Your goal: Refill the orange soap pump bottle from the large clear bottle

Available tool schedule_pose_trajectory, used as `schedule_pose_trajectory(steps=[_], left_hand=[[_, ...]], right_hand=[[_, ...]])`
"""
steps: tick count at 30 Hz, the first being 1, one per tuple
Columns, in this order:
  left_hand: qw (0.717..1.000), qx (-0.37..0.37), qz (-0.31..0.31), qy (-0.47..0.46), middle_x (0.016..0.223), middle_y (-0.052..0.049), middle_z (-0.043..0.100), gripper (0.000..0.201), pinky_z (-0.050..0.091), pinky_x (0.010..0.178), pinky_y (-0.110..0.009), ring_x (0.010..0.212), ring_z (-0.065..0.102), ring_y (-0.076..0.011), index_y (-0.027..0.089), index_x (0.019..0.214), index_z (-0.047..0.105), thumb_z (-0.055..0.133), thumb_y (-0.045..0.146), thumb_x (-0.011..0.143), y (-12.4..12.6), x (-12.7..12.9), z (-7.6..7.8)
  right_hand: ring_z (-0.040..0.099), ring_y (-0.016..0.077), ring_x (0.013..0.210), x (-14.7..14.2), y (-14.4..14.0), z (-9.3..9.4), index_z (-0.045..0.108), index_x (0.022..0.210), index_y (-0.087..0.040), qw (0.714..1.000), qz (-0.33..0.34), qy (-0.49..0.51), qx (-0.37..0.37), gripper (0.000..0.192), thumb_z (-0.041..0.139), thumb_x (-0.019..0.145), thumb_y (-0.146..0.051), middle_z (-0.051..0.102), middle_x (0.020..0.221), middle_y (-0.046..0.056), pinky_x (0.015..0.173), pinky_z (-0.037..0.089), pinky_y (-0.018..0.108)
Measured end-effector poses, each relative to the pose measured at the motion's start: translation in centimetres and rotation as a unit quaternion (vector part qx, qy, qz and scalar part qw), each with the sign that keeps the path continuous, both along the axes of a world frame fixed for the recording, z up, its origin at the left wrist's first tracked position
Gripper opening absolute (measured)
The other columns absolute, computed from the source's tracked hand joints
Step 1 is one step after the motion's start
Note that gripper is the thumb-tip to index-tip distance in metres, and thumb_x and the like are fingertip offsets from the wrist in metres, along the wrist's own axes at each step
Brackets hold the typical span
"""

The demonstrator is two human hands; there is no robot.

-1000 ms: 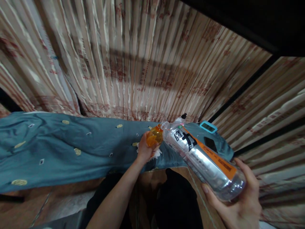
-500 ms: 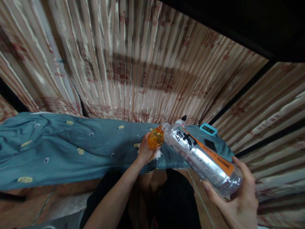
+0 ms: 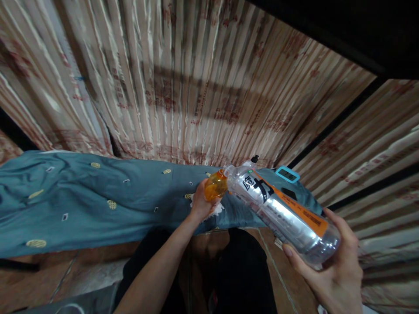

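Behind everything hangs a pleated curtain (image 3: pixel 183 87) with faded red print, filling the view from nine to two o'clock. Below it runs our teal patterned cloth (image 3: pixel 81 205), draped over a surface whose nature we cannot tell.

At four o'clock our right hand (image 3: pixel 330 270) cradles the base of a large clear plastic bottle (image 3: pixel 281 209) with an orange-and-black label; the fingers (image 3: pixel 291 255) curl around its bottom end, thumb on top. The bottle lies tilted, its mouth pointing toward ten o'clock and touching the opening of a small orange bottle (image 3: pixel 216 186).

Our left hand (image 3: pixel 201 205) wraps that small bottle, fingers closed about its lower body, resting over a crumpled white tissue (image 3: pixel 218 208) on the cloth. To pour well, we judge it best to keep the two mouths aligned, raise the large base slowly, and hold the small bottle steady and upright.

At two o'clock a teal-framed device (image 3: pixel 287 174) lies near a black-capped pump bottle (image 3: pixel 252 161).
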State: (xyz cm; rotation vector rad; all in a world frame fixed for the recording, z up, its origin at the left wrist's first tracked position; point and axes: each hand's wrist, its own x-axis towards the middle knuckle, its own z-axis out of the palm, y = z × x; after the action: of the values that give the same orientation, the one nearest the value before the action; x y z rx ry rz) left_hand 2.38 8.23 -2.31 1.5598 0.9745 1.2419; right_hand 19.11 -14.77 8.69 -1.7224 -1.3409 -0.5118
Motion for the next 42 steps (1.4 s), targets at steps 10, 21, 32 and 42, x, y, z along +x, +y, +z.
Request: schedule_pose_trajectory(steps=[10, 21, 32, 42], left_hand=[[1.0, -0.005, 0.01, 0.002, 0.108, -0.007, 0.073, 0.054, 0.055, 0.095, -0.043, 0.102, 0.07, -0.0277, 0.021, 0.11, 0.062, 0.08, 0.015, 0.06, -0.3, 0.0, 1.1], [1.0, -0.003, 0.014, -0.001, 0.126, -0.009, 0.069, 0.069, 0.05, 0.108, -0.049, 0.118, 0.066, -0.0293, 0.022, 0.125, 0.059, 0.079, 0.013, 0.059, 0.3, 0.1, -0.7], [1.0, -0.008, 0.009, 0.029, 0.117, -0.008, 0.072, 0.058, 0.053, 0.101, -0.047, 0.111, 0.069, -0.03, 0.021, 0.116, 0.062, 0.078, 0.011, 0.061, -0.4, -0.1, 1.1], [1.0, 0.002, 0.004, 0.029, 0.118, -0.009, 0.072, 0.063, 0.053, 0.101, -0.044, 0.112, 0.069, -0.0291, 0.02, 0.12, 0.059, 0.082, 0.017, 0.062, -0.2, -0.1, 0.9]], right_hand=[[0.06, 0.0311, 0.113, 0.0, 0.2, 0.3, 0.042, 0.152, -0.018, 1.0, -0.007, -0.018, -0.001, 0.097, 0.078, 0.072, -0.059, 0.055, 0.134, 0.017, 0.094, 0.053, 0.048], [0.061, 0.0281, 0.105, 0.7, 0.2, 0.4, 0.038, 0.156, -0.021, 0.999, 0.01, -0.045, -0.005, 0.098, 0.079, 0.074, -0.055, 0.056, 0.132, 0.014, 0.085, 0.054, 0.041], [0.062, 0.0262, 0.1, 0.9, 0.0, 0.3, 0.037, 0.157, -0.022, 0.999, 0.013, -0.046, -0.014, 0.099, 0.081, 0.073, -0.053, 0.057, 0.13, 0.013, 0.079, 0.054, 0.038], [0.062, 0.0288, 0.105, 0.3, 0.1, 0.4, 0.037, 0.156, -0.02, 0.999, 0.009, -0.037, -0.003, 0.099, 0.079, 0.075, -0.056, 0.056, 0.133, 0.016, 0.083, 0.053, 0.041]])
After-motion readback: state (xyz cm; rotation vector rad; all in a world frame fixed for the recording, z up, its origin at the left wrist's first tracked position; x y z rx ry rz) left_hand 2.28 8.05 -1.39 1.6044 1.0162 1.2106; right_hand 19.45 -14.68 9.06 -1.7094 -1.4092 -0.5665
